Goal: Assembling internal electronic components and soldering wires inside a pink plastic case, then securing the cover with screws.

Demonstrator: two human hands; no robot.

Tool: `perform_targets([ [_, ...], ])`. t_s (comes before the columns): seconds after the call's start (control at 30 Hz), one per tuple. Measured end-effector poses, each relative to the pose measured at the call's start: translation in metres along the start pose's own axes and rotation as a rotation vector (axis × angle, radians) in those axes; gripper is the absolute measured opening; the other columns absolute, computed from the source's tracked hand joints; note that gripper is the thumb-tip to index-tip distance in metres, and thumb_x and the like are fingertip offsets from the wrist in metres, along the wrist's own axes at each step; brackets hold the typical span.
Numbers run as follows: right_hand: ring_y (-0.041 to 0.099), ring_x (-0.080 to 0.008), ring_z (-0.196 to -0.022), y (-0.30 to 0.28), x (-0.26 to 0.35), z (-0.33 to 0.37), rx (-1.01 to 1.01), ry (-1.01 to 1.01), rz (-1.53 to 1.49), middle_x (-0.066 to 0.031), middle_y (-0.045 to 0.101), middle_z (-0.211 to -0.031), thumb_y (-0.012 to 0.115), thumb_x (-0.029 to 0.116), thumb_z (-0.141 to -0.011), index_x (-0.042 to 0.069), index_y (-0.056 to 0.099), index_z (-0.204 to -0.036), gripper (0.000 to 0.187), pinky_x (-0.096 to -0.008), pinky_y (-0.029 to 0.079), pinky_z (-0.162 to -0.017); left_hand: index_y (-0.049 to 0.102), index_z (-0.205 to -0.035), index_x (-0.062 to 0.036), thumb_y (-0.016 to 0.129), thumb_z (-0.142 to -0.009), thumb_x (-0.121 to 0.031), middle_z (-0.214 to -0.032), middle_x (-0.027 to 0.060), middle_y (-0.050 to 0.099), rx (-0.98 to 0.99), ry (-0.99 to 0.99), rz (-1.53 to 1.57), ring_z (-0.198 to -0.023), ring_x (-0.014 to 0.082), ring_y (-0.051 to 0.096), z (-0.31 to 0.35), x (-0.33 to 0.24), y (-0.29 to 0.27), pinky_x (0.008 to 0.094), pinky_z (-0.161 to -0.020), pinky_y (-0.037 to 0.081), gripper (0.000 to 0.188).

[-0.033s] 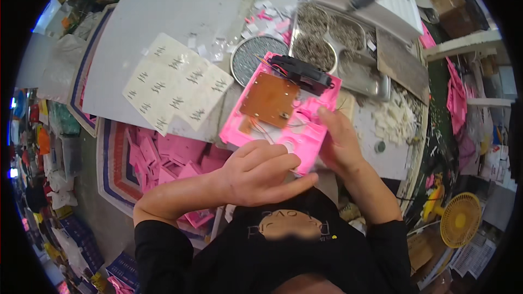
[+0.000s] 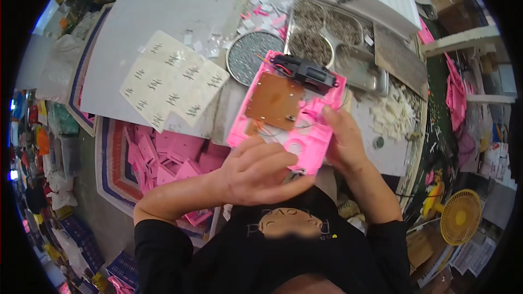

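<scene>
The pink case (image 2: 316, 147) is held open side up, slanted toward one o'clock: black part (image 2: 306, 72) and red wires (image 2: 282, 68) at that end, brown board (image 2: 275, 100) toward ten.

Right hand (image 2: 344, 139) grips pink casing (image 2: 309, 158), thumb on top; left hand (image 2: 251, 171) curled at near edge. Inside: brown board (image 2: 275, 103), black module (image 2: 306, 74). Tabletop (image 2: 147, 11) beyond: cream sheets (image 2: 177, 88), round dish of grey bits (image 2: 250, 54).
</scene>
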State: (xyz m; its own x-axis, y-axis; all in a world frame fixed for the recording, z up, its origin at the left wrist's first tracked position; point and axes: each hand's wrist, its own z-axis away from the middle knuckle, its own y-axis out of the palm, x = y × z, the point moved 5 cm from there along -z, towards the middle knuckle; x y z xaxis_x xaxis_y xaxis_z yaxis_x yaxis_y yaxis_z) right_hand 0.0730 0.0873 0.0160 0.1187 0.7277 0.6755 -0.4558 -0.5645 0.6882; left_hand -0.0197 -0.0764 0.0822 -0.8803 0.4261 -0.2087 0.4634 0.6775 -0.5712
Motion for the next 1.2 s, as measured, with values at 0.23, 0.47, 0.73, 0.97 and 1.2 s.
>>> perform_targets([
  [0.23,0.063,-0.0155,-0.083,-0.081,0.035,0.045,-0.283,-0.252,0.990,-0.0087,0.069,-0.101,0.069,0.029,-0.098,-0.002,0.061,-0.126,0.042,-0.0299,0.050,-0.075,0.069,-0.094,-0.0098,0.082,-0.073,-0.011,-0.091,0.0023,0.064,0.238,-0.277,0.120,-0.082,0.0224,0.062,0.047,-0.004,0.079,0.0386,-0.077,0.046,0.025],
  [0.47,0.059,-0.0274,-0.080,-0.086,0.044,0.032,-0.411,-0.661,1.605,-0.0084,0.059,-0.083,0.079,0.031,-0.085,0.005,0.065,-0.104,0.035,-0.0395,0.047,-0.069,0.070,-0.095,-0.0126,0.081,-0.077,-0.012,-0.090,0.0001,0.063,0.401,-0.308,0.085,-0.083,0.0216,0.062,0.034,0.012,0.085,0.0385,-0.080,0.046,0.021],
  [0.73,0.057,-0.0228,-0.058,-0.091,0.057,0.012,-0.344,-0.427,1.475,-0.0066,0.058,-0.066,0.079,0.030,-0.085,0.007,0.067,-0.088,0.026,-0.0357,0.044,-0.057,0.070,-0.099,-0.0111,0.079,-0.076,-0.009,-0.092,0.0012,0.064,0.444,-0.338,0.167,-0.085,0.0234,0.063,0.034,0.015,0.091,0.0383,-0.080,0.045,0.024],
  [0.97,0.063,-0.0243,-0.059,-0.119,0.078,0.022,-0.560,-0.286,1.561,-0.0080,0.062,-0.064,0.077,0.028,-0.081,0.006,0.065,-0.088,0.026,-0.0385,0.048,-0.059,0.070,-0.100,-0.0108,0.075,-0.076,-0.010,-0.095,0.0022,0.065,0.452,-0.311,0.248,-0.089,0.0235,0.063,0.024,0.005,0.127,0.0381,-0.081,0.043,0.025],
  [1.2,0.069,-0.0285,-0.064,-0.119,0.100,0.028,-0.626,-0.205,1.754,-0.0129,0.068,-0.067,0.073,0.027,-0.080,0.004,0.070,-0.089,0.025,-0.0406,0.052,-0.062,0.068,-0.098,-0.0107,0.075,-0.076,-0.010,-0.094,0.0026,0.063,0.475,-0.337,0.213,-0.090,0.0238,0.062,0.012,-0.008,0.139,0.0394,-0.082,0.044,0.023],
])
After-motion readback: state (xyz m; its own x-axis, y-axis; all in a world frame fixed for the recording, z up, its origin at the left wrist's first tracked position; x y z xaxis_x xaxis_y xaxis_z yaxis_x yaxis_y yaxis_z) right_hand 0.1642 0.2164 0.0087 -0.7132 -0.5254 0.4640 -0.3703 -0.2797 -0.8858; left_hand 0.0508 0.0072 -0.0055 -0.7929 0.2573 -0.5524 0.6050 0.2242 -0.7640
